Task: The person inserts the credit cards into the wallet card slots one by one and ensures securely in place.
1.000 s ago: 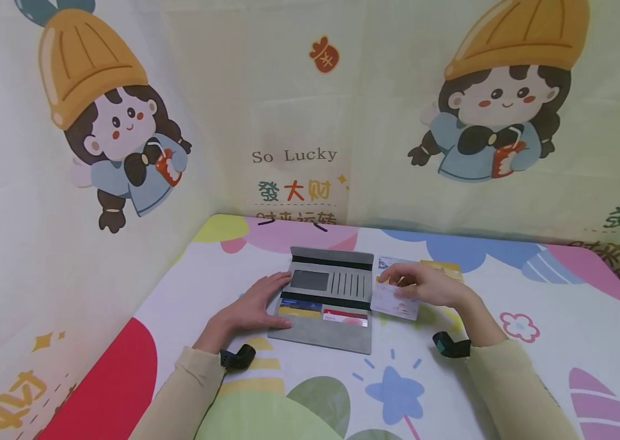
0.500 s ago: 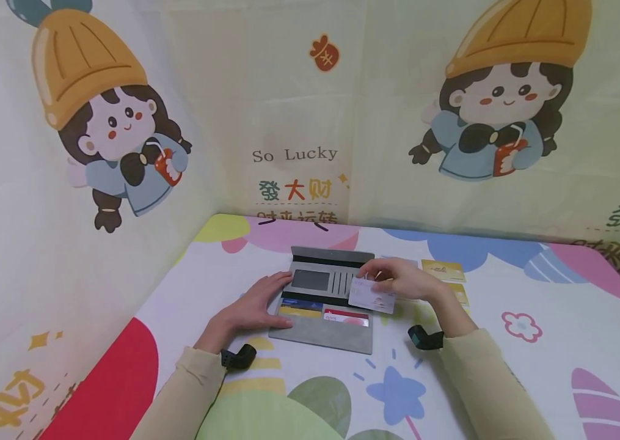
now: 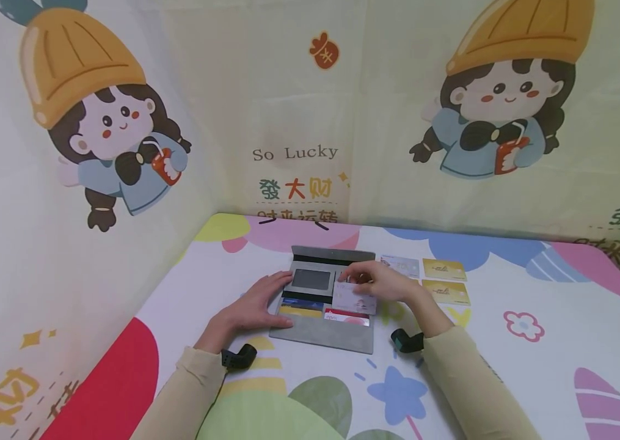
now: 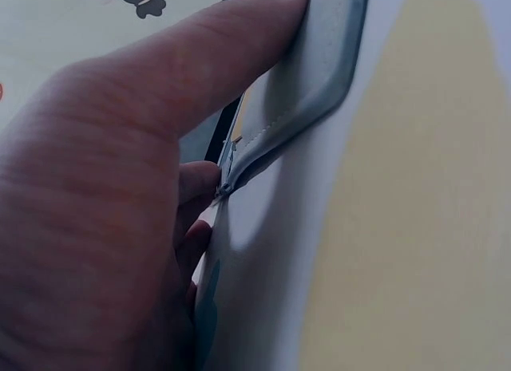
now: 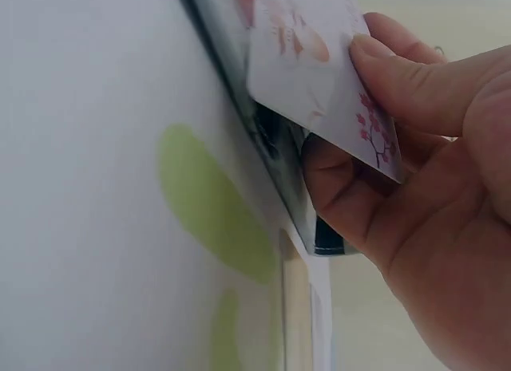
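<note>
A grey wallet (image 3: 323,339) lies unfolded on the table, with card slots and a dark window pocket (image 3: 311,279). My left hand (image 3: 251,305) rests at its left edge, thumb (image 4: 231,48) laid over the lower panel. Pinched between thumb and fingers of my right hand (image 3: 386,282) is a pale card (image 3: 355,301), held tilted over the wallet's right side. The right wrist view shows that card (image 5: 319,76) with a pink blossom print, above the wallet surface. In the lower panel sit a blue card (image 3: 304,303), a gold strip below it, and a red-and-white card (image 3: 347,317).
Right of the wallet lie two gold cards, one farther (image 3: 445,269) and one nearer (image 3: 446,292), and a pale card (image 3: 402,265) partly behind my right hand. A patterned cloth (image 3: 266,397) covers the table. Printed fabric walls (image 3: 299,110) stand behind and at the left.
My right hand has moved left, bringing the pale card from beside the wallet to over its right half. The cards at the right are more exposed. My left hand stays put.
</note>
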{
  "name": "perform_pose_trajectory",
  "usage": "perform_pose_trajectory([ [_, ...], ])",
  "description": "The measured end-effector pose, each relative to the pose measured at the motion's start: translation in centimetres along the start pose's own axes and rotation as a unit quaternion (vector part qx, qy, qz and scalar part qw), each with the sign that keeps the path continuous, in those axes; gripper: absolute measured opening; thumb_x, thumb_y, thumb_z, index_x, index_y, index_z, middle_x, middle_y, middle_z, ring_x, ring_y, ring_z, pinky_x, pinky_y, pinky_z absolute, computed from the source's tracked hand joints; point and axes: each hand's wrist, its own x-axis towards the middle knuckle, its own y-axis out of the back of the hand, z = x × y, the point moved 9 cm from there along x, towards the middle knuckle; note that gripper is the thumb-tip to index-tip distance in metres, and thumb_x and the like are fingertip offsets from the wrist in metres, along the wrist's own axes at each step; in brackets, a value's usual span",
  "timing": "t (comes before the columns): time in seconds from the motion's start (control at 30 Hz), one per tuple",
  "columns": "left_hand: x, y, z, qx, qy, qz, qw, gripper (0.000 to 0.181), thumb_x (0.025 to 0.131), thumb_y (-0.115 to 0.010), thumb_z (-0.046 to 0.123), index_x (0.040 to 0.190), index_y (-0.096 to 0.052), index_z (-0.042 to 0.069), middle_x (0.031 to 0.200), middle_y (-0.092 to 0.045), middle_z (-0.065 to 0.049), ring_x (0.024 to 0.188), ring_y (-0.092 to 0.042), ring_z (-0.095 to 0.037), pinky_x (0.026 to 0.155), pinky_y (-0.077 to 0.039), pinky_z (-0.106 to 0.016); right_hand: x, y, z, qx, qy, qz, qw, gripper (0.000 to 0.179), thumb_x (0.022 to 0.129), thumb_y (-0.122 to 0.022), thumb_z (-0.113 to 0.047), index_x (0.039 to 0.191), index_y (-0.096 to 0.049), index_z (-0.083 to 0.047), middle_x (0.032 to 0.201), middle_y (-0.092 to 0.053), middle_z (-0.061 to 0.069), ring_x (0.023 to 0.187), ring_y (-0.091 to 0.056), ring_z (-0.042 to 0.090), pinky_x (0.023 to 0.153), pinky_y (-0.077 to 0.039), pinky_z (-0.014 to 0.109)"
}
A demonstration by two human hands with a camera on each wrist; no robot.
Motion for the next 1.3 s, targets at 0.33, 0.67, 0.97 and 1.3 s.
perform_pose_trajectory([
  [0.33, 0.1, -0.1, -0.1, -0.001, -0.004, 0.004, 1.0000, 0.099, 0.080, -0.077, 0.054, 0.159, -0.033, 0.012, 0.165, -0.024, -0.007, 0.151, -0.016, -0.032, 0.120, -0.013, -0.056, 0.4, -0.5, -0.6, -0.003, 0.002, 0.018, 0.9998, 0.028, 0.096, -0.062, 0.003, 0.120, -0.070, -0.008, 0.098, -0.063, 0.008, 0.085, -0.056, 0.022, 0.078, -0.049, 0.033],
  [0.67, 0.0, -0.1, -0.1, -0.005, 0.000, 0.008, 1.0000, 0.099, 0.080, -0.077, 0.056, 0.158, -0.034, 0.013, 0.165, -0.024, -0.007, 0.151, -0.017, -0.033, 0.119, -0.015, -0.057, 0.4, -1.0, -0.2, -0.005, -0.018, 0.014, 0.9997, 0.029, 0.096, -0.062, 0.004, 0.120, -0.069, -0.010, 0.092, -0.059, 0.002, 0.083, -0.053, 0.021, 0.072, -0.046, 0.030],
  [0.97, 0.0, -0.2, -0.1, -0.002, 0.002, 0.005, 1.0000, 0.099, 0.080, -0.077, 0.056, 0.159, -0.033, 0.013, 0.165, -0.024, -0.007, 0.151, -0.017, -0.033, 0.120, -0.014, -0.057, 0.3, -1.4, 0.2, -0.013, -0.034, -0.002, 0.9993, 0.031, 0.096, -0.060, 0.003, 0.122, -0.068, -0.012, 0.090, -0.057, 0.002, 0.084, -0.053, 0.022, 0.073, -0.044, 0.032],
  [1.3, -0.1, -0.1, -0.1, 0.001, 0.003, 0.007, 1.0000, 0.099, 0.080, -0.076, 0.056, 0.159, -0.033, 0.013, 0.165, -0.024, -0.007, 0.151, -0.017, -0.033, 0.119, -0.016, -0.057, 0.3, -1.7, 0.4, -0.014, -0.036, -0.010, 0.9992, 0.031, 0.096, -0.061, 0.001, 0.123, -0.070, -0.011, 0.088, -0.058, 0.001, 0.080, -0.051, 0.021, 0.070, -0.042, 0.030],
])
